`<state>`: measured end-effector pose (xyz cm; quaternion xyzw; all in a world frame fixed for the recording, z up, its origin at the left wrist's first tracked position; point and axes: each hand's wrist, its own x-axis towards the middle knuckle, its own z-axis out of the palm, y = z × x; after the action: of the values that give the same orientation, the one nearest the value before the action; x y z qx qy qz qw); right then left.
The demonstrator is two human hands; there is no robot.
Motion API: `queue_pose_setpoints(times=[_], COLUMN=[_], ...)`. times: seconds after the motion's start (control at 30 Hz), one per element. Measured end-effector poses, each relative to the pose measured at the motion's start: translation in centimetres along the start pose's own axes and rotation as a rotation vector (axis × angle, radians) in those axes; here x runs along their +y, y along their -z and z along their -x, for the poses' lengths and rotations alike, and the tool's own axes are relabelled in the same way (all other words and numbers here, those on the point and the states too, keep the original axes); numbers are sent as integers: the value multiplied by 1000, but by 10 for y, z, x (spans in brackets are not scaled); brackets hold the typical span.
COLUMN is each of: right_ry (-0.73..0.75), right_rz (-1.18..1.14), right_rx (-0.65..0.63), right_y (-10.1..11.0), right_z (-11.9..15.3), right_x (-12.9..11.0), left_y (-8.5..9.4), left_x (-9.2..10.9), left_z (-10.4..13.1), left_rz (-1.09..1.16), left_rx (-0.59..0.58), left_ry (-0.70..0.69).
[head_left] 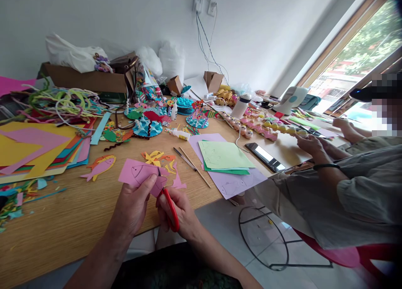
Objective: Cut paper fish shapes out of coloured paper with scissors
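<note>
My left hand [133,207] pinches a piece of pink paper [128,171] that has a fish outline drawn on it. In my right hand [180,209] is a pair of red-handled scissors [172,211], its blades at the right part of the pink paper, near the drawn tail. Just beyond the paper lie yellow and orange paper scraps [153,157] and a pink offcut [179,180]. To the left, a cut-out pink and orange paper fish [102,165] rests on the wooden table [78,222].
Stacked coloured paper [37,142] covers the table's left side. Right of my hands are a pen [184,158], a thin stick [201,174], green sheets [224,155] and a phone [265,157]. A glue bottle [181,134] lies behind. Another person [354,184] sits at the right.
</note>
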<state>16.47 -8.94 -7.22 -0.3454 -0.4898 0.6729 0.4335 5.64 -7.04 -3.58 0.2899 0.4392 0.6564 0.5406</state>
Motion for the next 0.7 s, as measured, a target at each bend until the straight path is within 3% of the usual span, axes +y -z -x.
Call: queue_pose_setpoints(times=[0.4,0.7], right_ry=[-19,19], right_rz=[-3,41], right_rx=[-24,-20], right_y=[1,1], right_z=[0,0], right_x=[-2,-1], left_y=[4,4], left_x=[8,7], left_z=[-5,-4], left_rz=[-91,-79], left_rx=[-51,-21], left_ry=[-37,-22])
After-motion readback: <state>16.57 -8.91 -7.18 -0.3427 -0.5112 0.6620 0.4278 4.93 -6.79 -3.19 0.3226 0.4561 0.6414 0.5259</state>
